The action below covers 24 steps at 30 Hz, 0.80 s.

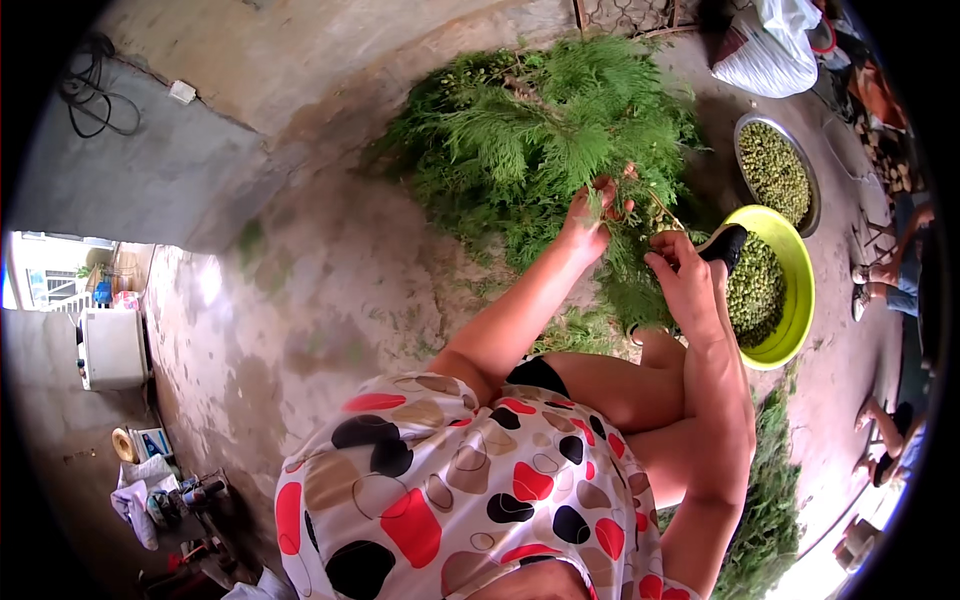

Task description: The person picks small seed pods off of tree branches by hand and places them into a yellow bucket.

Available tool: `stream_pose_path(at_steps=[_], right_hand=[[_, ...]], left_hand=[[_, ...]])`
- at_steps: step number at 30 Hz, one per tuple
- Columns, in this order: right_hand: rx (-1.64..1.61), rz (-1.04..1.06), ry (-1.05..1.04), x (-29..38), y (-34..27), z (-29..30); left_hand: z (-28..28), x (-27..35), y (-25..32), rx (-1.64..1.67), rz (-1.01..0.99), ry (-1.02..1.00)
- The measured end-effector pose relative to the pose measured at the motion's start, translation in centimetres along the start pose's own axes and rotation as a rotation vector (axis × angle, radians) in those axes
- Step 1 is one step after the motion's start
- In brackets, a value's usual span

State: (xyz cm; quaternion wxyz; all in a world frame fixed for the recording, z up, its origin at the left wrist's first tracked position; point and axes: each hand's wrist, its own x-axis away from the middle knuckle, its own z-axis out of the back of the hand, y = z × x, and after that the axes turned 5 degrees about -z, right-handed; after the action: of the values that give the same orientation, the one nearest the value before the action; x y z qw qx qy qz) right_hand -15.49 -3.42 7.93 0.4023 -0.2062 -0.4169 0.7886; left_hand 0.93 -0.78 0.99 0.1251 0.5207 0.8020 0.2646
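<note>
A large heap of green arborvitae-like conifer branches (555, 135) lies on the floor before me. At its near right edge my left hand (589, 217) grips a leafy conifer sprig (626, 240), and a thin bare stem rises beside its fingers. Close to the sprig's right side is my right hand (684, 281), thumb and fingers bent towards each other; whether something small is between them cannot be made out. Just right of that hand stands a yellow-green plastic basin (801, 300) holding many small green cones (754, 292). My black shoe (726, 246) overlaps the basin's left rim.
Behind the basin, a metal bowl (816, 199) holds more green cones. A full white sack (765, 56) stands at the upper right. More cut branches (769, 487) lie to my lower right. Other people's legs (892, 281) show at the right rim. A white cabinet-like box (114, 349) is far left.
</note>
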Motion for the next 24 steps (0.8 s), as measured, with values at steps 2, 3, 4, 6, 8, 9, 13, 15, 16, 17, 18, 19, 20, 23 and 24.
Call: stream_pose_path(at_steps=[2, 3, 4, 6, 8, 9, 13, 15, 16, 17, 18, 19, 20, 23, 24], right_hand=[[0.105, 0.117, 0.036, 0.3, -1.3, -0.6], [0.208, 0.225, 0.078, 0.5, -1.9, -0.9], [0.265, 0.299, 0.081, 0.6, -2.2, -1.2], [0.366, 0.408, 0.104, 0.8, -2.9, -1.1], [0.381, 0.432, 0.11, 1.2, -3.3, -1.0], [0.451, 0.49, 0.128, 1.3, -3.6, -0.8], [0.669, 0.579, 0.148, 1.7, -4.2, -0.7], [0.682, 0.599, 0.164, 1.7, -4.2, -0.6], [0.704, 0.606, 0.168, 1.8, -4.2, -0.6], [0.726, 0.613, 0.172, 1.7, -4.2, -0.6], [0.725, 0.613, 0.171, 1.7, -4.0, -0.6], [0.731, 0.601, 0.17, 1.7, -3.8, -0.6], [0.738, 0.588, 0.169, 1.7, -3.7, -0.6], [0.783, 0.613, 0.192, 1.8, -3.9, -0.5], [0.732, 0.594, 0.169, 2.1, -4.4, -0.5]], left_hand=[[1.1, -0.9, -1.1, 0.075, 0.001, 0.077], [1.3, -0.9, -1.3, 0.074, 0.002, 0.076], [1.5, -0.9, -1.4, 0.126, 0.05, 0.109], [2.0, -1.2, -1.6, 0.215, 0.156, 0.127], [2.2, -1.0, -2.0, 0.212, 0.157, 0.126], [1.9, -0.9, -2.0, 0.213, 0.155, 0.122], [0.5, -0.7, -1.9, 0.158, 0.165, 0.186], [0.6, -0.8, -2.3, 0.161, 0.181, 0.197], [0.5, -0.8, -2.4, 0.121, 0.174, 0.208], [0.5, -0.8, -2.4, 0.08, 0.167, 0.22], [0.1, -0.6, -2.3, 0.104, 0.161, 0.244], [-0.3, -0.4, -2.2, 0.104, 0.161, 0.246], [-0.8, -0.2, -2.1, 0.073, 0.174, 0.28], [-0.3, -0.7, -2.8, 0.095, 0.174, 0.32], [0.8, -1.4, -3.6, 0.068, 0.127, 0.308]])
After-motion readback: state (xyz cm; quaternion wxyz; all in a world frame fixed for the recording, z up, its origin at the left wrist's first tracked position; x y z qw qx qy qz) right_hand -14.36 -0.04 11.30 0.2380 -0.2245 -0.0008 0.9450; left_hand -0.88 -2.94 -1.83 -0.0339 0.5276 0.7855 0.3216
